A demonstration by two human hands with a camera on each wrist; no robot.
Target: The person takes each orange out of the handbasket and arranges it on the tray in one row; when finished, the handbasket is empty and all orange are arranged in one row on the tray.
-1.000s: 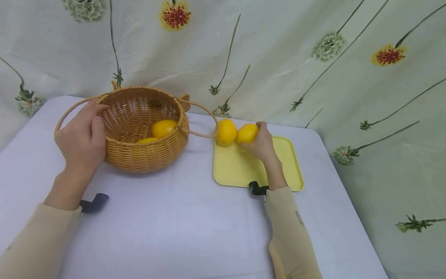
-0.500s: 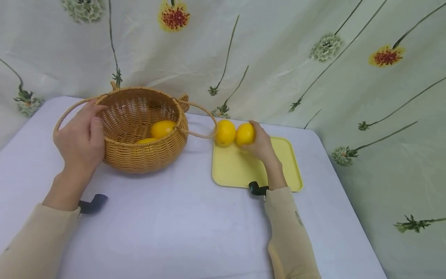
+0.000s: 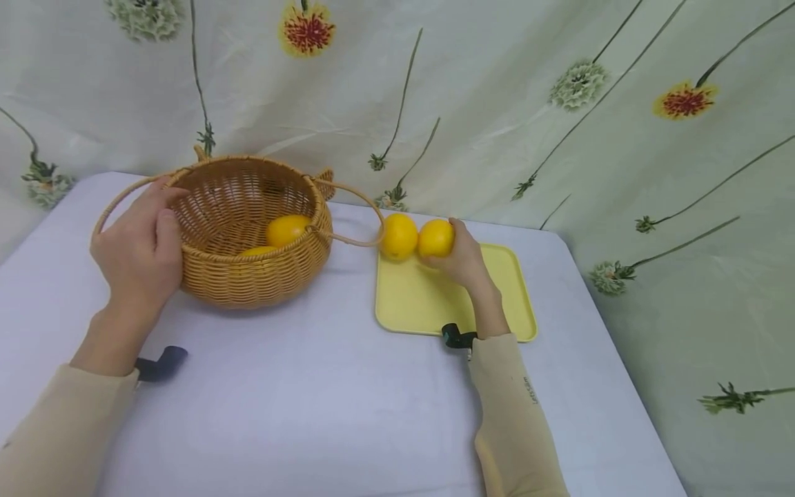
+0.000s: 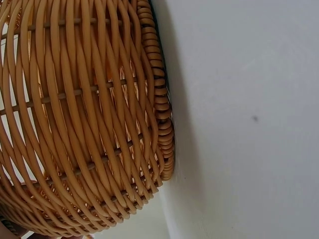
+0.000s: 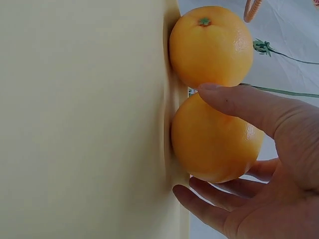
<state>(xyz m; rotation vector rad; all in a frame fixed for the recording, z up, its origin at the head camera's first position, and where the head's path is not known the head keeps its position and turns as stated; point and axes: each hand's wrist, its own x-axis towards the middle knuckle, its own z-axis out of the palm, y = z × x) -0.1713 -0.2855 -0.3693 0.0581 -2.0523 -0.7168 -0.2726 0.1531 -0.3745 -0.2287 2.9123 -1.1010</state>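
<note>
A broad table (image 3: pixel 310 414) carries everything here, its top pale white with a faint lilac cast in the head view and its visible far corners rounded. On its left half, towards the back, stands a round, tan wicker basket (image 3: pixel 254 283); the left wrist view shows its coiled bottom rim at the tabletop (with a soft shadow alongside and a small dark speck (image 4: pixel 255 118) out on the pale surface). Right of the basket, near the far edge, lies a pale yellow rectangular tray (image 3: pixel 404 304), round-cornered and low-rimmed.
</note>
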